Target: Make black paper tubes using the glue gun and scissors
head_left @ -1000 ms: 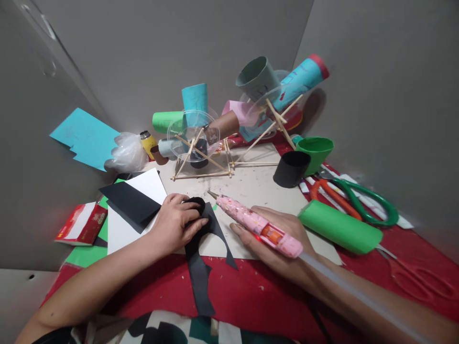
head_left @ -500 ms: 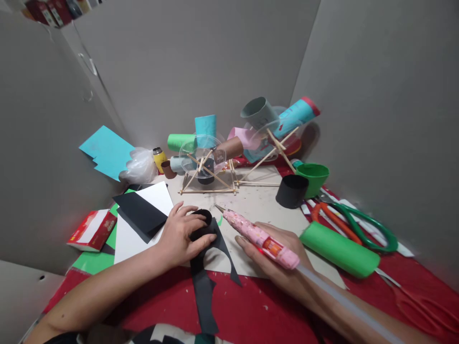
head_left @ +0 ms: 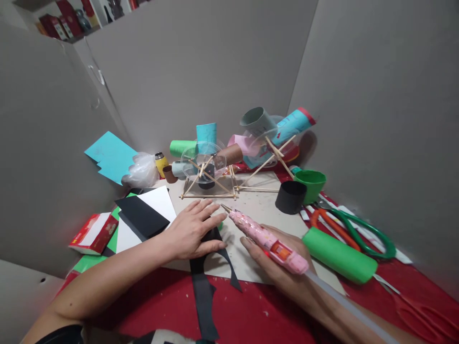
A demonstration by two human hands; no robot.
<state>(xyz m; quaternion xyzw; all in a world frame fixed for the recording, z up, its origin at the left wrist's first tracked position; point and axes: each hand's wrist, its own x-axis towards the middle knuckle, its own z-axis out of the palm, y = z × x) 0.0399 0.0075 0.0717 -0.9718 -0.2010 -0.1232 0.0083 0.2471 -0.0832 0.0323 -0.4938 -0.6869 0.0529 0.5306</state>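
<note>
You worked in a hobby craft corner, walled off by plain grey partition panels [head_left: 376, 95]. Past the tip of the hot glue gun [head_left: 267, 236] in your right hand [head_left: 276, 267] stood models [head_left: 210, 167] of wooden sticks and paper tubes. Just right of that grip lay a green paper roll [head_left: 339, 255] and green-handled scissors [head_left: 359, 227]; left of your left hand [head_left: 191, 231], black and white card sheets [head_left: 143, 217]. A red cover [head_left: 258, 301], speckled with scraps, lay underneath everything.

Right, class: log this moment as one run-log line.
left hand: flat on black paper | right hand: holds pink glue gun | nozzle: over cardboard sheet
</note>
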